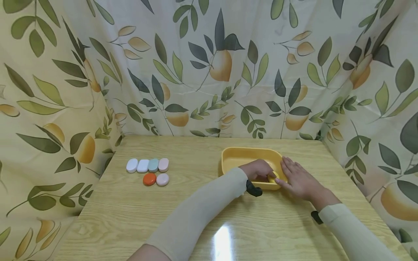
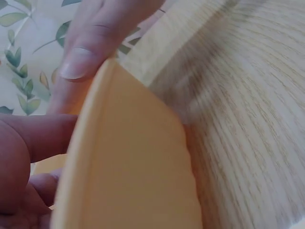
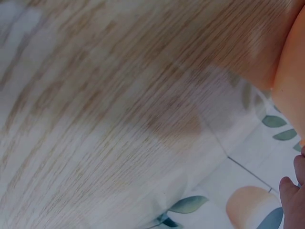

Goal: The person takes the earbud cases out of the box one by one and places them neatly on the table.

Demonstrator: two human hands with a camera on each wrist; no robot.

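Note:
A yellow rectangular tray [image 1: 240,156] with rounded corners lies on the table, right of centre. My left hand [image 1: 259,169] reaches over its near side, and the curled fingers hold a small rounded yellow piece [image 1: 273,177] inside the right end. Much of that piece is hidden by the fingers. My right hand [image 1: 299,182] rests against the tray's right end with its fingers straight and its thumb over the near corner. In the left wrist view the tray's outer wall [image 2: 136,157] hides part of the left hand. The right wrist view catches only fingertips [image 3: 291,193] at its edge.
On the left of the wooden table [image 1: 130,217] several small smooth pieces form two rows. A white oval [image 1: 132,165], white square [image 1: 142,165], teal [image 1: 153,165] and pink piece [image 1: 163,165] stand behind a red [image 1: 149,179] and a lilac round [image 1: 162,179]. Leaf-patterned curtains [image 1: 202,108] enclose the table.

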